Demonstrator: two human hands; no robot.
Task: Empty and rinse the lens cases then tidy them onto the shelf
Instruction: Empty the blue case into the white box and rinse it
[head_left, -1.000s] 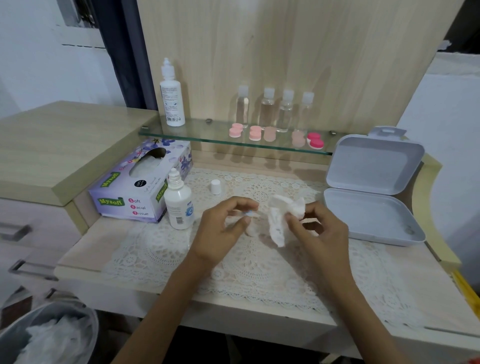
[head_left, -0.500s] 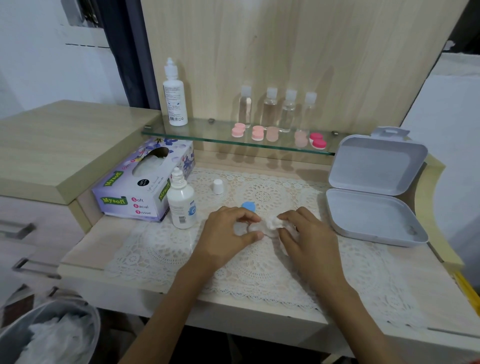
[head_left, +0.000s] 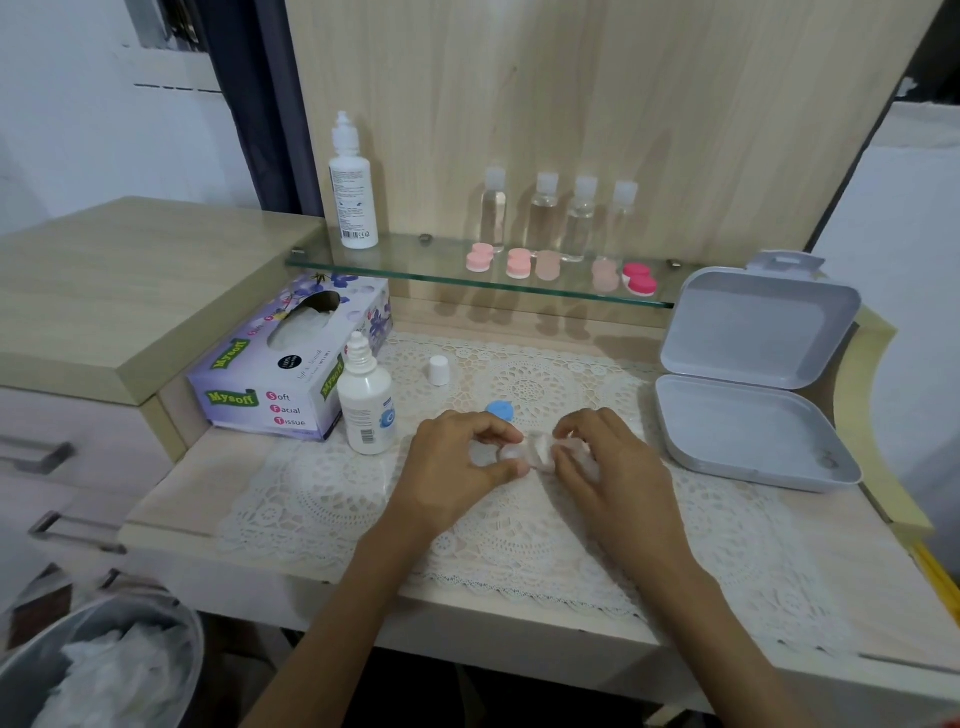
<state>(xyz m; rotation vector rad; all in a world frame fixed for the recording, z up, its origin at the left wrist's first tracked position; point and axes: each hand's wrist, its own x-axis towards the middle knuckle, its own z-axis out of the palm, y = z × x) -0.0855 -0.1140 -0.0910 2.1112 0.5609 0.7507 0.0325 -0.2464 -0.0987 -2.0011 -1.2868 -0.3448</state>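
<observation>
Over the lace mat, my left hand (head_left: 457, 462) pinches a small translucent lens case (head_left: 511, 453) between thumb and forefinger. My right hand (head_left: 608, 467) grips a crumpled white tissue (head_left: 543, 449) and presses it against the case. Just behind my left fingers a blue cap (head_left: 501, 410) lies on the mat. On the glass shelf (head_left: 415, 275) stand several closed lens cases, from a pink one (head_left: 479, 258) on the left to a red one (head_left: 640, 279) on the right.
An uncapped solution bottle (head_left: 366, 405) stands left of my hands, its white cap (head_left: 439, 370) behind it. A tissue box (head_left: 285, 358) sits at the left, an open grey box (head_left: 753, 395) at the right. A bin (head_left: 104, 665) with tissues is below left.
Both hands came down from above the mat to its surface. The blue cap left my left hand and now lies on the mat. The tissue went from loose to bunched against the case.
</observation>
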